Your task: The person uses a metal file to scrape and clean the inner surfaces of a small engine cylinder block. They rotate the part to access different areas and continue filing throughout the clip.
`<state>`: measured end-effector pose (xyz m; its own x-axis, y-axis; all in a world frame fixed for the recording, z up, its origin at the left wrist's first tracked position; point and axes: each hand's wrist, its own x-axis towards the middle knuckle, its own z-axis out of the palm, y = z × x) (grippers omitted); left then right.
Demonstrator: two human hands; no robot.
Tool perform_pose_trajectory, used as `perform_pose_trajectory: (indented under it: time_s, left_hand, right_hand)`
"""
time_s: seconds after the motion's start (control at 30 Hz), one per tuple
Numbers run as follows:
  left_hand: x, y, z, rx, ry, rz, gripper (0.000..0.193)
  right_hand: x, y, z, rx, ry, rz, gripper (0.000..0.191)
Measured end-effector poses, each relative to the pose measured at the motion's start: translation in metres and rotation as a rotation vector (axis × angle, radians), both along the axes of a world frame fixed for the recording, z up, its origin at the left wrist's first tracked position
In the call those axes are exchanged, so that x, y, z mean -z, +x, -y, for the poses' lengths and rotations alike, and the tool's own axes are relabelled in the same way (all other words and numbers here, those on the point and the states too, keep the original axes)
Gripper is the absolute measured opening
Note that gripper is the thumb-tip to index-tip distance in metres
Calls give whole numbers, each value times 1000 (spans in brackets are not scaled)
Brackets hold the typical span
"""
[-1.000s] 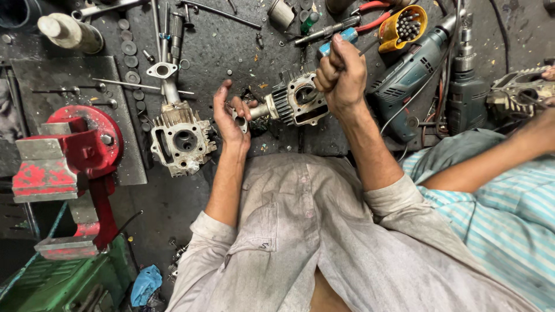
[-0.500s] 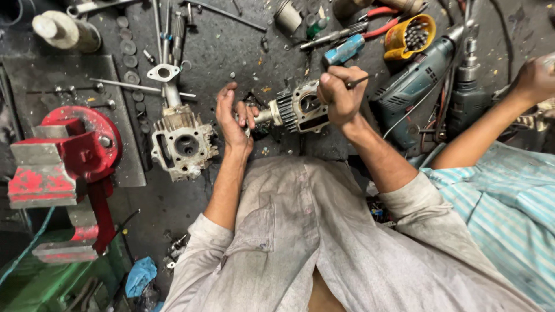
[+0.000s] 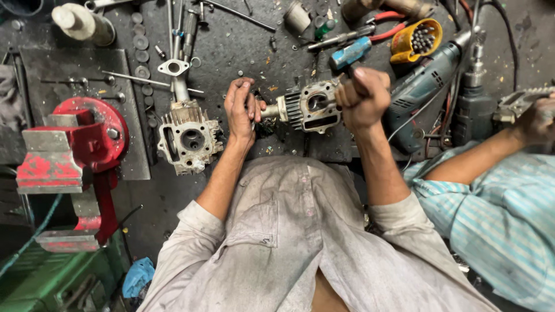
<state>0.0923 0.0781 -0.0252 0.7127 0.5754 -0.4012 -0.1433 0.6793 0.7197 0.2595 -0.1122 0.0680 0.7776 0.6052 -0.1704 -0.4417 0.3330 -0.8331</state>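
The right hand (image 3: 363,95) is balled into a fist around a dark handle whose working end is hidden behind the knuckles, so the tool's kind cannot be told. A second person's hand (image 3: 536,120), at the far right edge, is half cut off and rests on a grey metal part that is hard to make out.

Beyond the right grip, a yellow plastic cup (image 3: 417,39) lies tipped on the dark, grimy surface (image 3: 243,46), holding a cluster of small grey metal bits. Just to the cup's left lies a blue-handled tool (image 3: 350,53).

Between the two hands sits the finned grey metal cylinder head (image 3: 309,107), on its side on the surface. The right fist presses against its right end. The left hand (image 3: 241,107) has its fingers curled together, pinching the short stub that sticks out of the head's left end.

Left of the left grip stands a second grimy cylinder head (image 3: 189,138), untouched, and farther left a red bench vise (image 3: 75,144).
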Motion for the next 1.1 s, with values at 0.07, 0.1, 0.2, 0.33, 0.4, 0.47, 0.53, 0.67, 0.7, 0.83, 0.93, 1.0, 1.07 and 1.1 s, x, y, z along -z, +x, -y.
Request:
perform_pose_trajectory:
  time_s: [0.07, 0.1, 0.2, 0.33, 0.4, 0.47, 0.53, 0.67, 0.7, 0.83, 0.93, 1.0, 1.07, 1.1]
  left_hand:
    - [3, 0, -2, 10, 5, 11, 23]
    - [4, -1, -2, 13, 15, 18, 22]
    - [6, 0, -2, -11, 23, 13, 21]
    - [4, 3, 0, -121, 33, -30, 22]
    - [3, 3, 1, -136, 60, -32, 23]
    - [4, 2, 1, -134, 72, -39, 23]
    - [6, -2, 4, -124, 49, -72, 24]
    - [5, -19, 13, -8, 105, -153, 25]
    - [2, -23, 12, 75, 155, -187, 27]
    - [-20, -35, -5, 587, 625, -251, 51]
    - [-28, -28, -13, 952, 601, -411, 83]
    - [-23, -13, -6, 981, 727, -446, 97]
    - [-16, -5, -3, 1024, 763, -495, 111]
    - [-12, -3, -2, 1057, 733, -522, 116]
  right_hand:
    - [1, 6, -8, -15, -25, -42, 48]
    - [1, 7, -11, -29, -45, -40, 46]
    - [-2, 11, -23, -77, -114, -23, 42]
    - [-9, 13, -36, -195, -234, -79, 43]
    - [-13, 10, -35, -208, -255, -98, 43]
    - [-17, 5, -28, -157, -226, -54, 40]
    - [-24, 2, -11, -25, -134, 20, 42]
    - [-35, 1, 26, 84, 20, 50, 40]
    - [-36, -1, 34, 70, 35, 46, 37]
    - [-40, -8, 50, -25, -19, 55, 21]
    - [-42, -12, 47, -91, -196, 129, 29]
    - [-45, -13, 44, -147, -236, 375, 40]
    - [-49, -12, 42, -238, -159, 803, 54]
    - [-50, -11, 42, -179, -265, 888, 57]
